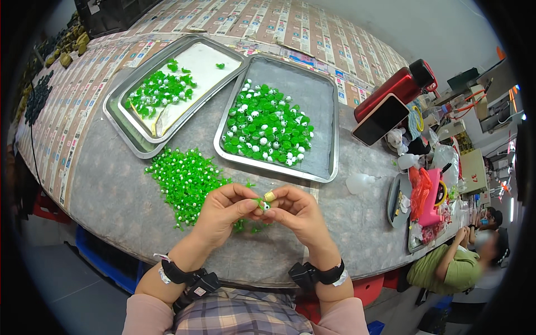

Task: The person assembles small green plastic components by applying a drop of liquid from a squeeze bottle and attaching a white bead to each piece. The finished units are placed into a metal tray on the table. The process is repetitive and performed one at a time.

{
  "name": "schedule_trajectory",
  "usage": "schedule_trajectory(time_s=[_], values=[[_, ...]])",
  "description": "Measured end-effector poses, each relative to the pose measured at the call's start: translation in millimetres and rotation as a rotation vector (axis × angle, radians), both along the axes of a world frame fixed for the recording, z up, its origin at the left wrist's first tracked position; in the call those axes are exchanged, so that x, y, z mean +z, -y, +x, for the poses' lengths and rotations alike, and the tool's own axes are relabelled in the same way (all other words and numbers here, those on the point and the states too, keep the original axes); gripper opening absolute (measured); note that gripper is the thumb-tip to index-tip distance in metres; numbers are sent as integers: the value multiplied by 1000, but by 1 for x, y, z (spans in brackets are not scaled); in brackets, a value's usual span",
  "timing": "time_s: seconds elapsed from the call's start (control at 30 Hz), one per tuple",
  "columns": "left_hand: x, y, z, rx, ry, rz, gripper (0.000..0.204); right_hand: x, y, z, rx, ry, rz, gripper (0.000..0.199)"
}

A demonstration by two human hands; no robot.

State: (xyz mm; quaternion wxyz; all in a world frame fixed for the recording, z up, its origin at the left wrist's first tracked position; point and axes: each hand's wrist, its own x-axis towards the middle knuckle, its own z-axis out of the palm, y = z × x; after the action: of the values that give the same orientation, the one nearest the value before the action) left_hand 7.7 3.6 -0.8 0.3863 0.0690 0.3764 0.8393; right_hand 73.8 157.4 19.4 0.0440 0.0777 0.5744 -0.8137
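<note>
My left hand (228, 212) pinches a small green plastic piece (259, 201) between thumb and fingertips. Against it, at the fingertips of my right hand (298, 215), is a little white ball with a black dot (266, 206), like a toy eye. Both hands meet over the near middle of the table; whether the two parts are joined cannot be made out. Yellowish tape (269, 196) wraps my right index fingertip. Just left of and beneath my left hand spreads a heap of green pieces with white spots (184, 181).
A metal tray (220, 146) holds green pieces and white balls. Left of it, a smaller tray (124, 106) rests in a larger one (109, 120). At right stand a red bottle (385, 92), a phone (381, 119) and a pink container (429, 209). A person in green (449, 268) sits far right.
</note>
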Motion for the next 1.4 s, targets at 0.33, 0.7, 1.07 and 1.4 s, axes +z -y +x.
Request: schedule_trajectory(time_s=[0.33,0.7,1.07,1.4], values=[[3,-2,1,91,-114,-164,8,-1,3,1,-254,-124,70,18],[4,-1,4,94,-310,-313,7,1,6,1,-200,-63,127,15],[7,2,4,107,-539,-412,6,-2,5,3,-157,-61,135,18],[9,1,4,144,-958,-532,8,-3,-7,2,-38,73,106,22]])
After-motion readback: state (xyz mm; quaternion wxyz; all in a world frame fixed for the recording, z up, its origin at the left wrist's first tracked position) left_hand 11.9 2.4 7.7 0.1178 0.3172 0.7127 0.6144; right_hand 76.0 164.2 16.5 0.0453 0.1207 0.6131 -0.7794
